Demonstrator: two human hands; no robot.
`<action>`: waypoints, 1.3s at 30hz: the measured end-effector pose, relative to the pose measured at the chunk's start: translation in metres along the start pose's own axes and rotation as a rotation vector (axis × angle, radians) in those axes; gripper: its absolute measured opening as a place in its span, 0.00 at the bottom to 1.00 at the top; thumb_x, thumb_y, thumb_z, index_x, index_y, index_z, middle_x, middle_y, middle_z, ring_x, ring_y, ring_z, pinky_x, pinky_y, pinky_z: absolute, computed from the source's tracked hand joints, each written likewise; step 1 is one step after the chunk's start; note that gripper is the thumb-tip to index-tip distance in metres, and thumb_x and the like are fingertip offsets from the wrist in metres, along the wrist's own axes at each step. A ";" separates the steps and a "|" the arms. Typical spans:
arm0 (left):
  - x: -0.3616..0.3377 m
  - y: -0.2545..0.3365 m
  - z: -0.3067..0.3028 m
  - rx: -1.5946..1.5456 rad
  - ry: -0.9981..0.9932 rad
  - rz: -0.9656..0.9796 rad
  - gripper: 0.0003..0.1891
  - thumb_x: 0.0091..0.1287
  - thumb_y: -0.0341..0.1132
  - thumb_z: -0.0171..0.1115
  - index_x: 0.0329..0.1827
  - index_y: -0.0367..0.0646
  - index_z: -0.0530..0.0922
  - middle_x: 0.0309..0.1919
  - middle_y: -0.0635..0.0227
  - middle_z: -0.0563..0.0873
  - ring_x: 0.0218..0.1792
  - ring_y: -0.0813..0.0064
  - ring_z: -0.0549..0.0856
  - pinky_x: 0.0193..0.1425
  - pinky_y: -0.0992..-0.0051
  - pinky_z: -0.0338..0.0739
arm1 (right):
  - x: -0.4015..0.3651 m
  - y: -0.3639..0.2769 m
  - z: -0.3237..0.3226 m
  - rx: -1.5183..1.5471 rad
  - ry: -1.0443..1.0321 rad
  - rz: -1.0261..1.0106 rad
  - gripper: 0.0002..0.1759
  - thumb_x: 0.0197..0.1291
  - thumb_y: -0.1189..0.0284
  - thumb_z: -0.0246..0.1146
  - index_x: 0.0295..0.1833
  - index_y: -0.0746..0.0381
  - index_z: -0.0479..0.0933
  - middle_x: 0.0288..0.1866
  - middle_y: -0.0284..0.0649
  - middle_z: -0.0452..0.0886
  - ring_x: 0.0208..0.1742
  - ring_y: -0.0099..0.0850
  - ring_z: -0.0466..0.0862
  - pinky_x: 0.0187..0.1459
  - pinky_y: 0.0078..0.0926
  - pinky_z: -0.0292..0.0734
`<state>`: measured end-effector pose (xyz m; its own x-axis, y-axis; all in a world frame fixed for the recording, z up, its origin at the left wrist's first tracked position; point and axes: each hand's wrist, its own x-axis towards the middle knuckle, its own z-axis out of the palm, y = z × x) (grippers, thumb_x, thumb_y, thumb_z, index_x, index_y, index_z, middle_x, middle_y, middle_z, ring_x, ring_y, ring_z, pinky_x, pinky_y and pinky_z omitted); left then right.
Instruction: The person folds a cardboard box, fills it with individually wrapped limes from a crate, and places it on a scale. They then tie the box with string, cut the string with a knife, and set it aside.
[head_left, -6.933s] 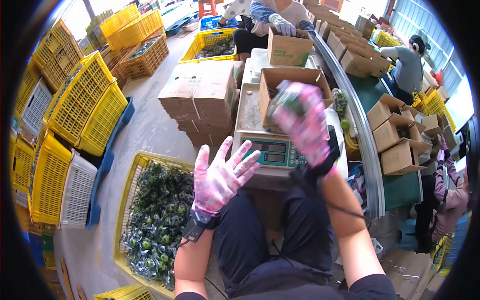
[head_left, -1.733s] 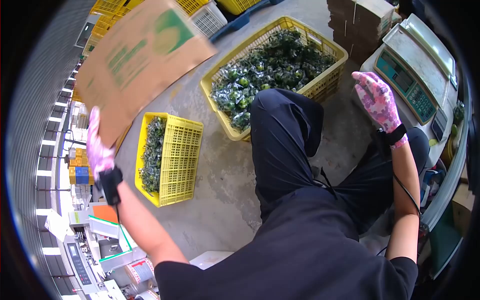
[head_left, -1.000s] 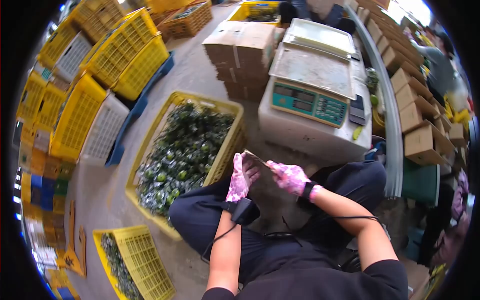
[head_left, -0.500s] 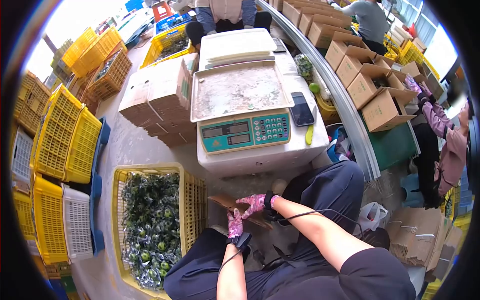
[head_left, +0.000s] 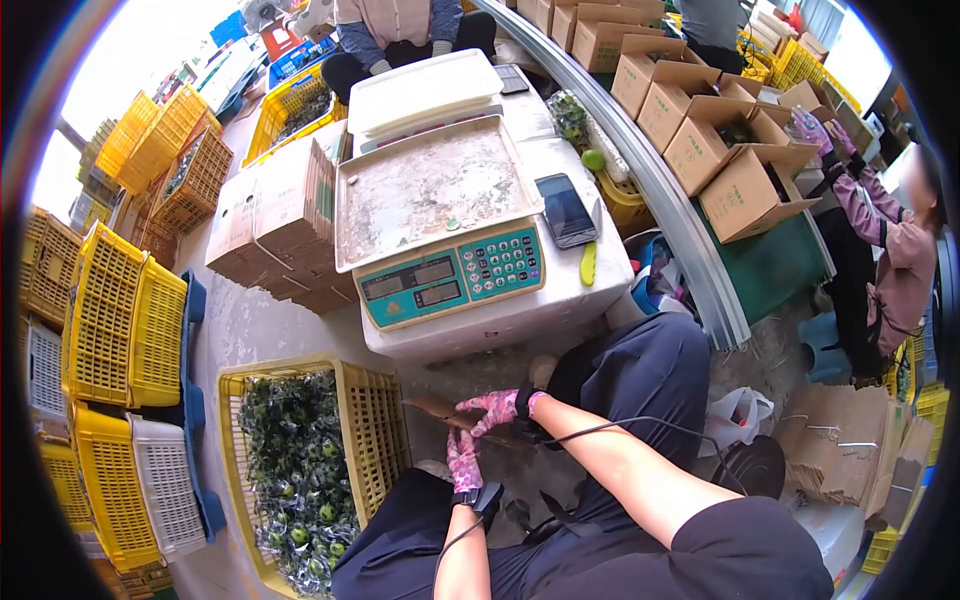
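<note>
Low between my knees, a brown piece of cardboard [head_left: 428, 406] is held at a slant, partly covered by my hands. My right hand [head_left: 490, 408], in a pink patterned glove, is closed on its upper side. Just below and to the left, my left hand [head_left: 463, 462], gloved the same way, grips the near edge with fingers pointing up. The two hands almost touch. Beside my left hand stands a yellow crate [head_left: 375, 425] filled with green produce in clear plastic wrap [head_left: 295, 480].
Ahead is a weighing scale [head_left: 450, 277] on a white foam box, with a phone [head_left: 566, 211] and a yellow-green knife [head_left: 588, 264]. Flattened cartons [head_left: 270, 215] are stacked left. Open cartons [head_left: 750, 190] line a metal rail [head_left: 690, 230]. Co-workers sit ahead and right.
My view has turned slightly, so the scale and crates sit further left and the scale looks tilted. Both hands stay on the cardboard, with little change in grip.
</note>
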<state>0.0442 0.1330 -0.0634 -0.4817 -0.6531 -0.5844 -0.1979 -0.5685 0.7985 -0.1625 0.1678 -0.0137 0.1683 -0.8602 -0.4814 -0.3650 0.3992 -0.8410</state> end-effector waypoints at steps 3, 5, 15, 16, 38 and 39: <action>-0.004 0.010 0.010 0.039 0.072 0.067 0.26 0.73 0.44 0.56 0.69 0.39 0.66 0.47 0.70 0.82 0.39 0.82 0.79 0.39 0.80 0.72 | 0.002 0.002 0.002 0.047 -0.039 -0.042 0.52 0.50 0.46 0.69 0.76 0.53 0.55 0.74 0.44 0.64 0.74 0.41 0.63 0.72 0.35 0.58; 0.001 0.007 0.004 0.088 0.082 0.065 0.26 0.72 0.44 0.57 0.68 0.37 0.67 0.51 0.66 0.81 0.44 0.78 0.80 0.46 0.77 0.74 | 0.000 0.002 0.001 0.062 -0.031 -0.041 0.50 0.50 0.47 0.69 0.76 0.54 0.57 0.73 0.44 0.66 0.73 0.40 0.65 0.72 0.34 0.59; -0.017 0.040 0.026 0.225 0.160 0.329 0.26 0.70 0.36 0.61 0.67 0.35 0.65 0.59 0.56 0.77 0.55 0.71 0.79 0.61 0.72 0.71 | -0.012 -0.018 -0.021 0.047 -0.002 -0.055 0.47 0.51 0.57 0.71 0.75 0.55 0.59 0.72 0.43 0.68 0.71 0.41 0.68 0.70 0.34 0.62; -0.020 0.042 0.024 0.310 0.174 0.303 0.26 0.70 0.36 0.61 0.67 0.35 0.65 0.59 0.57 0.77 0.54 0.71 0.80 0.61 0.72 0.72 | -0.015 -0.020 -0.023 0.022 0.022 -0.059 0.46 0.50 0.58 0.70 0.74 0.55 0.60 0.71 0.43 0.69 0.71 0.41 0.68 0.69 0.35 0.63; -0.085 0.122 0.015 2.145 -0.223 0.360 0.18 0.65 0.52 0.55 0.43 0.50 0.84 0.62 0.63 0.78 0.74 0.67 0.61 0.76 0.41 0.34 | -0.002 -0.067 -0.044 -0.928 0.493 0.044 0.17 0.63 0.70 0.53 0.57 0.53 0.77 0.51 0.40 0.81 0.52 0.41 0.82 0.46 0.38 0.79; -0.075 0.119 0.013 2.107 -0.216 0.466 0.17 0.64 0.52 0.56 0.41 0.51 0.84 0.64 0.63 0.76 0.73 0.67 0.62 0.76 0.41 0.36 | -0.001 -0.058 -0.041 -0.928 0.485 0.044 0.17 0.63 0.70 0.53 0.57 0.53 0.77 0.51 0.40 0.81 0.52 0.41 0.82 0.46 0.38 0.79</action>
<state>0.0459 0.1208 0.0779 -0.7936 -0.4063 -0.4528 -0.3899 0.9110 -0.1340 -0.1787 0.1325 0.0457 -0.1725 -0.9678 -0.1832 -0.9557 0.2095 -0.2068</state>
